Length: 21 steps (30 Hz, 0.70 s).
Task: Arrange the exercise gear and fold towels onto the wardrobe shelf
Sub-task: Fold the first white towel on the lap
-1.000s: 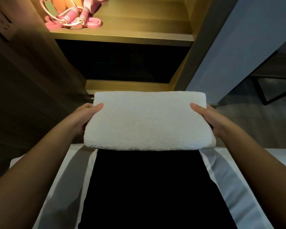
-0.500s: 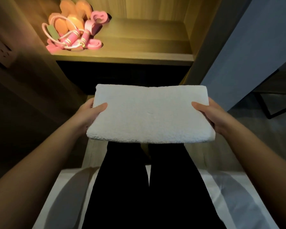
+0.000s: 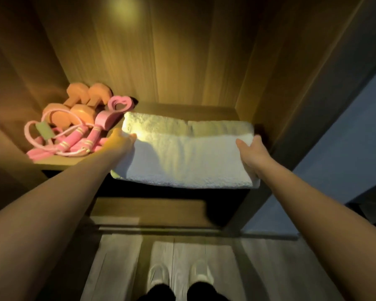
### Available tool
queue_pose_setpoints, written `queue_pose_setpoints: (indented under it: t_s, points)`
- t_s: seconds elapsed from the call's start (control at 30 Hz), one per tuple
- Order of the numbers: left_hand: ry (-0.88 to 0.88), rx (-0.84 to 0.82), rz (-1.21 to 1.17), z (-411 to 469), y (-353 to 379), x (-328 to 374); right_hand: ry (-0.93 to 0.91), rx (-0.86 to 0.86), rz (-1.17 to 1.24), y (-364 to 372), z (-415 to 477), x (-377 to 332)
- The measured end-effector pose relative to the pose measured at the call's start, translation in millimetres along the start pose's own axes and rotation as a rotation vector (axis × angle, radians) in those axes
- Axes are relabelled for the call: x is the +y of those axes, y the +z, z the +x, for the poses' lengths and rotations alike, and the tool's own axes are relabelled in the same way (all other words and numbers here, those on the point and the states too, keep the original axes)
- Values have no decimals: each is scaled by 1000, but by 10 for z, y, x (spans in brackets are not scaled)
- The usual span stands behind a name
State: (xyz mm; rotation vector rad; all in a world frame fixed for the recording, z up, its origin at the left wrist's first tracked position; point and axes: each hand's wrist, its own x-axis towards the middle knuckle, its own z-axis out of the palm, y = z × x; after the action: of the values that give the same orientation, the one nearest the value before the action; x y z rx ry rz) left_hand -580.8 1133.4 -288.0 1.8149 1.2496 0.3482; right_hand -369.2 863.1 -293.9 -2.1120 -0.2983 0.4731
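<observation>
A folded white towel lies half on the lit wooden wardrobe shelf, its near edge hanging over the shelf front. My left hand grips its left end and my right hand grips its right end. Left of the towel on the same shelf sit two orange dumbbells, a pink skipping rope and a pink heart-shaped grip ring. The towel's far left corner almost touches the pink gear.
The wardrobe's wooden side walls close in on both sides of the shelf. A lower shelf sits below in shadow. My feet stand on the pale floor. A grey wall is to the right.
I have stood up from the bed and moved close to the wardrobe. Both hands carried the towel up and forward onto the right part of the shelf.
</observation>
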Motion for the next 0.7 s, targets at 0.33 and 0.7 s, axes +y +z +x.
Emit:
queue_pose_setpoints:
  t_s: [0.33,0.7]
  points:
    - [80,100,139,644,564,98,-28,128,-338,259,983,-188]
    - [801,-75,899,294,827,162,-470,-224,-922,758,743,-95]
